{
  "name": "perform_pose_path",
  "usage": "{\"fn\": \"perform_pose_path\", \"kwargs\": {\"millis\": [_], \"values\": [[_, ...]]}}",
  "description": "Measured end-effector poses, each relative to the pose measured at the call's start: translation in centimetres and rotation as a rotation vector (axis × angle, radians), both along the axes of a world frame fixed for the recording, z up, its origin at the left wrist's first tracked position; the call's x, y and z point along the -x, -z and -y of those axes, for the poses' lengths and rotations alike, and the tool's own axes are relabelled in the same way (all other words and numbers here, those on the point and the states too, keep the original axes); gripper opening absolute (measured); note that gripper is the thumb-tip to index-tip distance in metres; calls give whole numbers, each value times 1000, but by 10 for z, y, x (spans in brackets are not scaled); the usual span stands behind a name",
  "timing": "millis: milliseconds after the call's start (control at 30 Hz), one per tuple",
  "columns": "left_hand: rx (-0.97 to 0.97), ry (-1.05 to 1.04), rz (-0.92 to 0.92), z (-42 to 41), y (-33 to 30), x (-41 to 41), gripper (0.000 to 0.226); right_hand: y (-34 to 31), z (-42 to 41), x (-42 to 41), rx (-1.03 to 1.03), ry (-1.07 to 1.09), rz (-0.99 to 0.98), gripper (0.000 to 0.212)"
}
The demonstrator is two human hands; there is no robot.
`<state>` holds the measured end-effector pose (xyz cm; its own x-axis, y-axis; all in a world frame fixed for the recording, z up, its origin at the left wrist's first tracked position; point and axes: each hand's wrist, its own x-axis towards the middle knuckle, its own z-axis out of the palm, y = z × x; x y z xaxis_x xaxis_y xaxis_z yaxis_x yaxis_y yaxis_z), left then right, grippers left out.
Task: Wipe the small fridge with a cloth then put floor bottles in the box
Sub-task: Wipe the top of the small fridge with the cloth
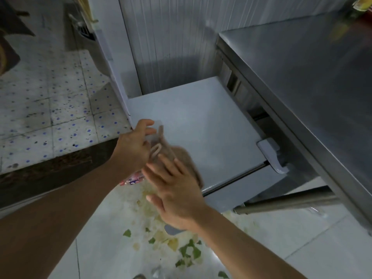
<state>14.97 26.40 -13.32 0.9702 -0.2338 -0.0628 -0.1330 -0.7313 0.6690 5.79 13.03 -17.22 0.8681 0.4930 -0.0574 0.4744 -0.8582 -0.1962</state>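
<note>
The small white fridge (201,121) stands low between a wall and a steel table, its flat top facing me. A brownish cloth (181,158) with a light loop lies blurred on the front left part of that top. My right hand (177,190) lies on the cloth with straight, spread fingers. My left hand (134,146) is at the cloth's left end by the fridge's front left corner, fingers curled round its edge. A bottle with a pink label (131,180) shows on the floor under my left wrist, mostly hidden.
A steel table (302,77) overhangs the fridge on the right, with a leg bar (291,200) low down. Vegetable scraps (181,246) litter the white floor tiles below. A taller white appliance's edge (116,73) borders the fridge on the left.
</note>
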Motion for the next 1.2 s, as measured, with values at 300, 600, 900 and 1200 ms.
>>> {"fn": "perform_pose_path", "kwargs": {"millis": [300, 600, 900, 1200], "values": [[-36, 4, 72, 16, 10, 38, 49, -8, 143, 6, 186, 354, 53, 65], [72, -37, 16, 12, 17, 46, 52, -2, 93, 8, 122, 454, 16, 85], [78, -182, 45, 8, 8, 74, 44, -1, 10, 71, 2, 20, 18, 68], [-2, -118, 217, 43, 4, 141, 45, 7, 119, 84, -90, 98, 138, 64]]}}
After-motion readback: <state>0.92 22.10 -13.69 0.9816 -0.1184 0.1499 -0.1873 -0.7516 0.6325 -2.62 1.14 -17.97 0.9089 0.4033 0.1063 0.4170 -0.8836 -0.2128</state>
